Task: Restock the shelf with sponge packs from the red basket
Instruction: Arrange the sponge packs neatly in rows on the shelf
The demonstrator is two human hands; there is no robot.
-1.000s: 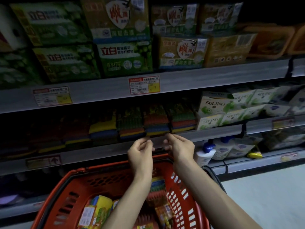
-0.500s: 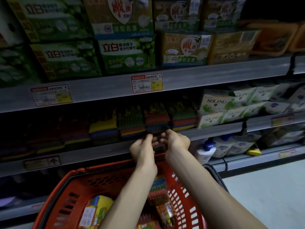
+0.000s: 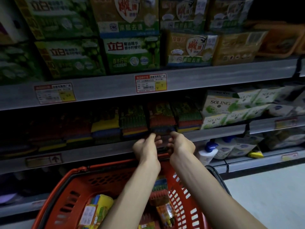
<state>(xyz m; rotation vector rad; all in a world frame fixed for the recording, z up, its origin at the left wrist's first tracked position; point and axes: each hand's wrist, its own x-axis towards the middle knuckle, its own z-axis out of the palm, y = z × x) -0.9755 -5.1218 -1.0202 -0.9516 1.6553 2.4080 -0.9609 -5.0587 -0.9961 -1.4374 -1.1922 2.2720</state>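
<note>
A red basket sits low in front of me and holds several sponge packs; one yellow pack lies at the left, and another pack stands between my forearms. A row of coloured sponge packs stands on the dim middle shelf. My left hand and right hand are raised side by side at the shelf lip. Their fingers curl around the lower end of one sponge pack in that row. Its bottom edge is hidden by my fingers.
White and green SOLING boxes fill the same shelf to the right. Green and yellow soap packs line the shelf above, over a red price tag. A white pump bottle stands on the lower shelf. Grey floor lies at the right.
Both hands have risen from the shelf lip to the bottom of the sponge pack and closed in on it. The view has moved closer to the shelf.
</note>
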